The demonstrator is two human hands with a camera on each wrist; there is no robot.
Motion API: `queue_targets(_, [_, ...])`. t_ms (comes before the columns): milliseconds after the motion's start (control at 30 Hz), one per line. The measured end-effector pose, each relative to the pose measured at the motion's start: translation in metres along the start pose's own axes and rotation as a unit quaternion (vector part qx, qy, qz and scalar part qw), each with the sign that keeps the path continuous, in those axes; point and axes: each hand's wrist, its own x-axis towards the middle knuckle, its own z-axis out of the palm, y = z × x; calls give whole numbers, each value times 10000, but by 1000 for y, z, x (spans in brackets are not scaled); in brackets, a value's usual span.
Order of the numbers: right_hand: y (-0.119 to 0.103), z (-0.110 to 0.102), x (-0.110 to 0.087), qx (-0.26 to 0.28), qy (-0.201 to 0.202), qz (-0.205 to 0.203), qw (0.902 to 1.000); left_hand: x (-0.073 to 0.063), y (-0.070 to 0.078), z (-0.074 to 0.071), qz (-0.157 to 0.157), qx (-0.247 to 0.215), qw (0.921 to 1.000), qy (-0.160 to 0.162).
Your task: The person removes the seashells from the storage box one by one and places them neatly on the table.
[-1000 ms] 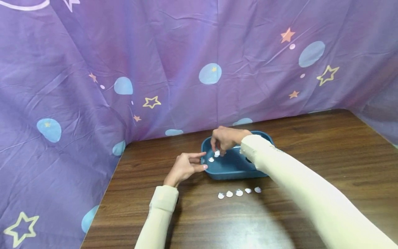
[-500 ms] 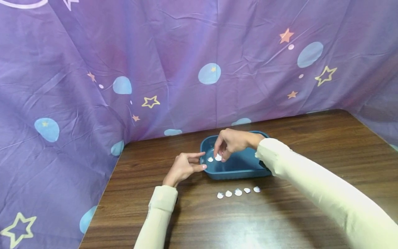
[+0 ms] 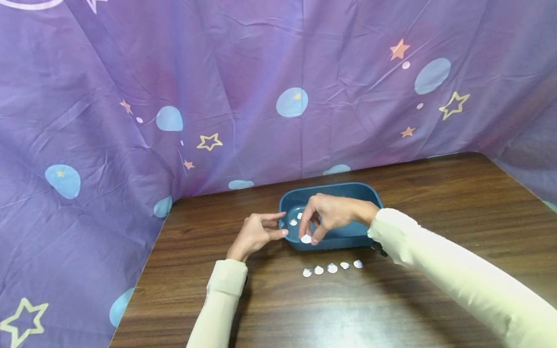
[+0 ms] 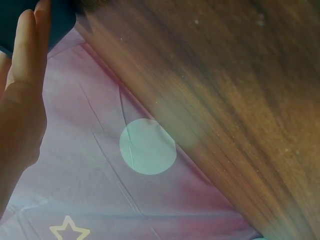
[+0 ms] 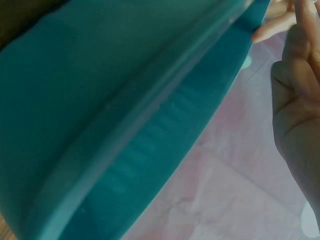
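A blue plastic tub [image 3: 348, 187] stands on the wooden table. My left hand [image 3: 256, 234] rests its fairly straight fingers and thumb against the tub's left end; the left wrist view shows the fingers [image 4: 27, 47] along the tub's wall. Between thumb and fingertips my right hand [image 3: 330, 211] pinches a small white seashell [image 3: 306, 239], seen over the tub's front rim. Inside the tub, at its left end, lie other white shells [image 3: 293, 222], partly behind the right hand. In the right wrist view the right hand [image 5: 300, 107] is beside the tub's wall, its fingertips cut off by the frame.
In front of the tub several white shells [image 3: 332, 268] form a row on the table [image 3: 270, 309]. A purple cloth [image 3: 243, 87] with stars and blue spots hangs behind the table and at its sides.
My right hand has drawn back from the tub's left inside toward its front rim, bringing the pinched seashell along. The left hand keeps its place at the tub's end.
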Motion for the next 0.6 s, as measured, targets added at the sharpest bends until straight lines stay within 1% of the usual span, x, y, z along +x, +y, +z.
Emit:
queue_targets(133, [-7,9,-3,-175,-13,-94,9998,0,-1,0,23,94,9999,28])
queue_targets(233, [-11,17,-5,-184,-48,-157,9997,1,-2,0,53,123,9999,40])
queue_targets(367, [-18,29,-7,-373,-106,-155,9991,1,-2,-1,54,171,9998,12])
queue_targets(467, [-21,39,-6,-827,-149,-248,9962,0,-1,-1,-16,184,9998,-13])
queue_targets(600, [-23,52,-5,-1556,-220,-309,9871,-1,-1,-1,-75,175,9998,-30])
